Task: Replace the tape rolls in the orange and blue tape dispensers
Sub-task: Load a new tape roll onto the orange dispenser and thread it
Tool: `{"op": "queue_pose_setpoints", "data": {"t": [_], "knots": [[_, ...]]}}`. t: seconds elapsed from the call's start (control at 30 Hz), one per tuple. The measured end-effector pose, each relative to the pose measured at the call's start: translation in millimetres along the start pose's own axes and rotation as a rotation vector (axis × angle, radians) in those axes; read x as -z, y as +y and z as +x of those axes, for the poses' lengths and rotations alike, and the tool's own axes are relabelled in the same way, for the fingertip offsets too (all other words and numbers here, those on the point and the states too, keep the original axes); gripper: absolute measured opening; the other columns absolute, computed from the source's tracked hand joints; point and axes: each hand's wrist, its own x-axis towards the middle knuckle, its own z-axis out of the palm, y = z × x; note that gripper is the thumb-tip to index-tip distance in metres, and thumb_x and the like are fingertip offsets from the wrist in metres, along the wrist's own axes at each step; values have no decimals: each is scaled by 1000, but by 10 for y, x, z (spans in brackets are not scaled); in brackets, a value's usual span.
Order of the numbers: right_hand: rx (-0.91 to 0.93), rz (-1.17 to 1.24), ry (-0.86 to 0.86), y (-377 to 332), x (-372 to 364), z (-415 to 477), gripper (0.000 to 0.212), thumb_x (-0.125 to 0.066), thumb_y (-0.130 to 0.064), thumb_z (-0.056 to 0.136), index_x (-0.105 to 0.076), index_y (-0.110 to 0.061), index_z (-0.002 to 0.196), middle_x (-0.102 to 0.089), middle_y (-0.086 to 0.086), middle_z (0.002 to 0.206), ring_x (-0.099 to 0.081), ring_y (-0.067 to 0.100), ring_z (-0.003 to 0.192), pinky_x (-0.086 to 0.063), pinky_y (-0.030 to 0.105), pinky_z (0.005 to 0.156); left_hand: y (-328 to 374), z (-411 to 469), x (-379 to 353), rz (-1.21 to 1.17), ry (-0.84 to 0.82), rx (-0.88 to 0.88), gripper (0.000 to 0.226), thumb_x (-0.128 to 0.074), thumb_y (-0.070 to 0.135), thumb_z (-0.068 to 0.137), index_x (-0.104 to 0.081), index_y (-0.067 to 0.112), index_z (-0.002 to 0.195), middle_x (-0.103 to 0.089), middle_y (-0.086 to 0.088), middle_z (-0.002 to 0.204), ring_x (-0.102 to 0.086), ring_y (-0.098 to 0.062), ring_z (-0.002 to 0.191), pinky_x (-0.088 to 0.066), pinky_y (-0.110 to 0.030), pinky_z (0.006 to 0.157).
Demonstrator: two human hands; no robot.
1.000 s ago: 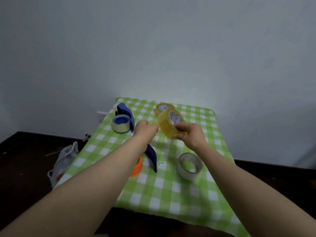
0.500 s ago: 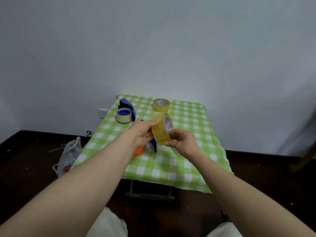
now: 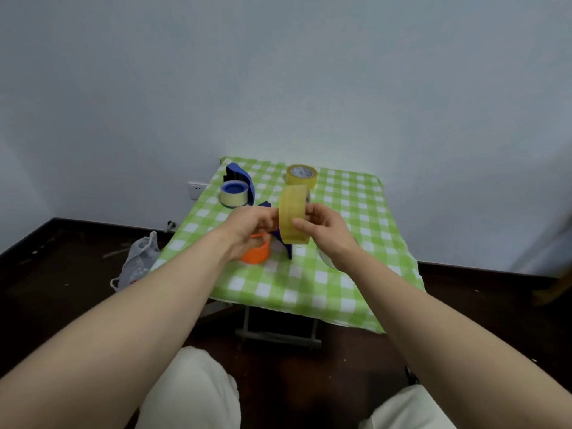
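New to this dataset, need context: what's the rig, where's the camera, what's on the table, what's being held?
No machine here: a person works with bare hands. The picture comes from a wide-angle camera on their head, looking forward and down, so both forearms reach in from below. The right hand grips a yellow tape roll, held on edge above the table. The left hand touches its side, but whether it pinches is unclear. On the green checked tablecloth stand a second yellow roll at the back, a blue dispenser with a roll at back left, and an orange dispenser partly hidden behind the left hand. A plastic bag lies on the floor at left.
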Motion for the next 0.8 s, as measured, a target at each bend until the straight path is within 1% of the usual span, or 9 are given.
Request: {"op": "queue_pose_setpoints", "data": {"t": [0.07,0.13,0.23,0.37,0.43,0.53,0.67,0.73,0.8], "knots": [[75,-192,-65,-74,-149,42,24,-63,-6,86,-62,-9,110,-67,12,113,-63,25,106,-51,39,94,-8,25,191,-27,230,28,7,-61,8,76,-67,10,75,-65,-3,83,-57,-14,77,-48,-27,71],[164,-510,-125,-109,-306,81,32,-61,-11,88,-59,-6,119,-64,12,119,-60,26,110,-48,41,95,-53,50,393,-76,351,53,10,-56,11,83,-65,13,78,-64,-1,78,-55,-13,73,-49,-30,74],[274,-933,-216,-93,-534,105,33,-56,-17,89,-56,-8,122,-59,12,121,-54,31,110,-45,37,89,-140,79,616,-144,414,104,15,-48,16,84,-62,13,81,-64,0,79,-56,-14,77,-45,-33,78],[301,-1237,-274,79,-799,116,40,-56,-22,89,-51,-10,127,-51,12,122,-49,33,113,-43,37,87,-248,95,741,-152,466,145,16,-50,21,85,-59,11,77,-60,-1,81,-56,-17,76,-44,-32,77],[336,-1314,-272,158,-889,126,41,-54,-19,90,-48,-10,130,-49,12,126,-46,32,117,-40,35,91,-283,120,782,-150,488,147,17,-51,21,85,-57,11,72,-57,-3,77,-54,-17,71,-46,-31,73],[364,-1355,-260,235,-972,161,39,-46,-4,89,-48,-8,128,-48,14,127,-43,31,119,-37,35,92,-329,179,819,-149,490,156,17,-52,19,85,-56,11,70,-53,-4,73,-51,-17,66,-47,-30,68],[363,-1369,-252,331,-1010,257,37,-47,-4,89,-49,-7,125,-49,14,126,-44,31,117,-37,35,91,-369,258,808,-133,466,178,16,-53,20,86,-55,12,72,-52,-5,75,-51,-17,70,-47,-33,78],[343,-1355,-237,412,-1026,302,37,-47,-6,89,-48,-7,126,-49,13,126,-44,31,117,-38,35,91,-391,307,812,-130,461,180,13,-54,19,86,-57,11,78,-53,-6,80,-53,-17,73,-47,-33,78],[308,-1322,-220,491,-1027,323,41,-47,-7,90,-46,-8,131,-48,13,126,-45,32,118,-39,36,91,-419,350,807,-130,445,179,17,-55,20,87,-60,7,97,-56,-8,93,-55,-20,84,-47,-33,77]]}}
